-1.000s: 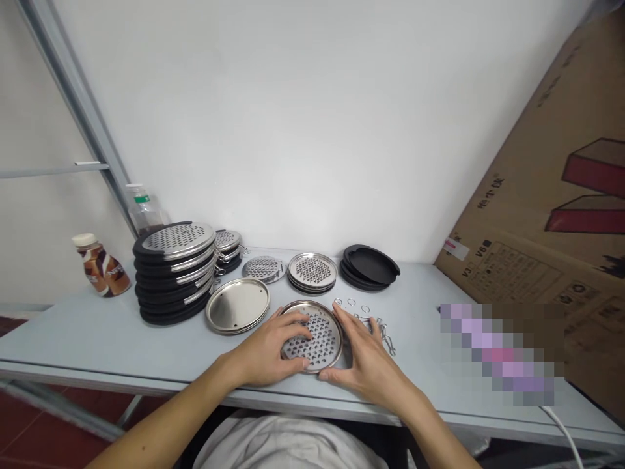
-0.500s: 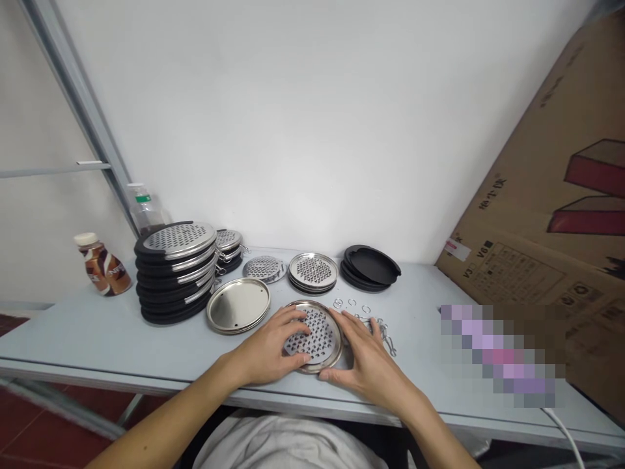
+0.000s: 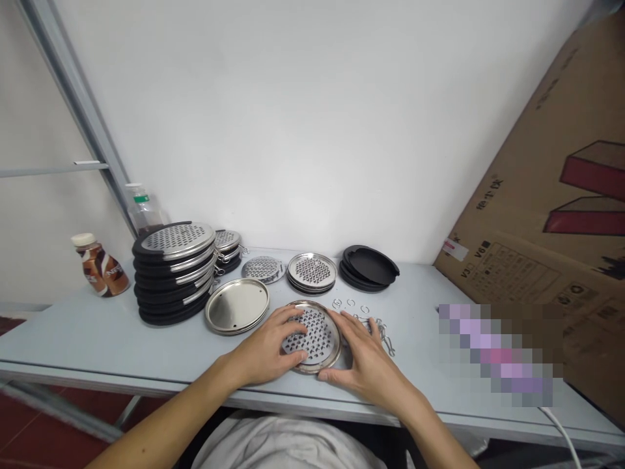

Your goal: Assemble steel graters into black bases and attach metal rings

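Observation:
A round steel grater plate (image 3: 316, 335) with a raised shiny rim lies flat on the table in front of me. My left hand (image 3: 271, 345) grips it from the left, thumb and fingertips resting on the perforated face. On the opposite side, my right hand (image 3: 364, 355) holds the rim, with the thumb at the near edge and the fingers curved along the far right. Just beyond those right fingers lie small metal clips (image 3: 385, 332) and thin wire rings (image 3: 351, 303). A stack of plain steel discs (image 3: 238, 305) sits left of the plate.
At the left rises a tall stack of black-edged graters (image 3: 173, 273), beside a brown drink bottle (image 3: 101, 266). Along the wall are a loose perforated disc (image 3: 263, 268), stacked grater plates (image 3: 311, 272) and black round holders (image 3: 368, 267). A large cardboard box (image 3: 527, 215) leans at the right.
Both hands and the grater plate keep practically the same position. The whole view has shifted very slightly.

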The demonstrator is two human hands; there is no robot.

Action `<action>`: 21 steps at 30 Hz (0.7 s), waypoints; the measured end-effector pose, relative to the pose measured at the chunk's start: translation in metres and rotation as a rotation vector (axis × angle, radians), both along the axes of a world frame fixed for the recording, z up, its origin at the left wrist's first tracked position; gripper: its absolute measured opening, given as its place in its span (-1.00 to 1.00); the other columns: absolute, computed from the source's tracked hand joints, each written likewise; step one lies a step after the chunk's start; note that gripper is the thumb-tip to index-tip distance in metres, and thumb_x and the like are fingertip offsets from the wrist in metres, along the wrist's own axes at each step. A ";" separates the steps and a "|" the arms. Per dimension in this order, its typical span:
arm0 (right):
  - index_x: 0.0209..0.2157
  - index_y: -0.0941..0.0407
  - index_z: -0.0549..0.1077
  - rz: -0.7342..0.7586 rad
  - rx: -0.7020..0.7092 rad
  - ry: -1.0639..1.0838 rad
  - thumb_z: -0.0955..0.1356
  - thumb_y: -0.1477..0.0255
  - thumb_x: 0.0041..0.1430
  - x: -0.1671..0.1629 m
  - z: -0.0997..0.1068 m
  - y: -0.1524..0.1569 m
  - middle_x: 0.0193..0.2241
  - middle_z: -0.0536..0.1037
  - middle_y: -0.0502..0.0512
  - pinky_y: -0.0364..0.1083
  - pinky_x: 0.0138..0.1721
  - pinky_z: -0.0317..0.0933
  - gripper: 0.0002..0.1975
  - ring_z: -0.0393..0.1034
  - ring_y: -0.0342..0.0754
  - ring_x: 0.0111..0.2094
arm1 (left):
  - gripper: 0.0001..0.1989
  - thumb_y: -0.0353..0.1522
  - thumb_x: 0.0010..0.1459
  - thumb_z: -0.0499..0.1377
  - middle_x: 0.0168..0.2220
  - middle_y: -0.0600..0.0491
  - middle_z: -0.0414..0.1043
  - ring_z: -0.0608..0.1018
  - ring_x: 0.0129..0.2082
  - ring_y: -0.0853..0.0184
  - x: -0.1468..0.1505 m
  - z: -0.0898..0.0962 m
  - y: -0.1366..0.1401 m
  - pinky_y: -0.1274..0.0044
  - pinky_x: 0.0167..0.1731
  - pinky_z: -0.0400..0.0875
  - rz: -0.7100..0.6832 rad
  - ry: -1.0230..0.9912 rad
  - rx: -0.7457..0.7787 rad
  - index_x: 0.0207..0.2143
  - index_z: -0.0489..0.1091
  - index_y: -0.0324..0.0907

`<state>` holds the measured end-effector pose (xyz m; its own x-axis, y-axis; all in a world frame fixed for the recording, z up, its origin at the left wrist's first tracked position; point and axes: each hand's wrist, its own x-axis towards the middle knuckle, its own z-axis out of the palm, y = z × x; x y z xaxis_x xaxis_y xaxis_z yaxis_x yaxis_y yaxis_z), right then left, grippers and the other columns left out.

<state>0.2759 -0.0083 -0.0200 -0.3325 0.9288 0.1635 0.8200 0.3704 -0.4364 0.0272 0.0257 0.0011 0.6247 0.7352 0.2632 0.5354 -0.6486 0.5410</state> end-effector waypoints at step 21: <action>0.37 -0.08 -0.05 0.008 0.005 0.013 0.39 -0.12 -0.03 0.000 -0.001 -0.001 0.33 0.15 0.18 0.39 0.30 -0.47 0.02 -0.11 0.28 0.36 | -0.66 -0.30 0.16 0.25 0.25 -0.08 0.22 0.24 0.28 0.09 -0.002 -0.003 -0.001 0.22 0.26 0.16 0.004 0.007 0.006 0.01 0.44 -0.09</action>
<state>0.2763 -0.0089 -0.0206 -0.3379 0.9253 0.1723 0.8113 0.3791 -0.4451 0.0251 0.0251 -0.0015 0.6234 0.7363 0.2631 0.5421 -0.6495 0.5331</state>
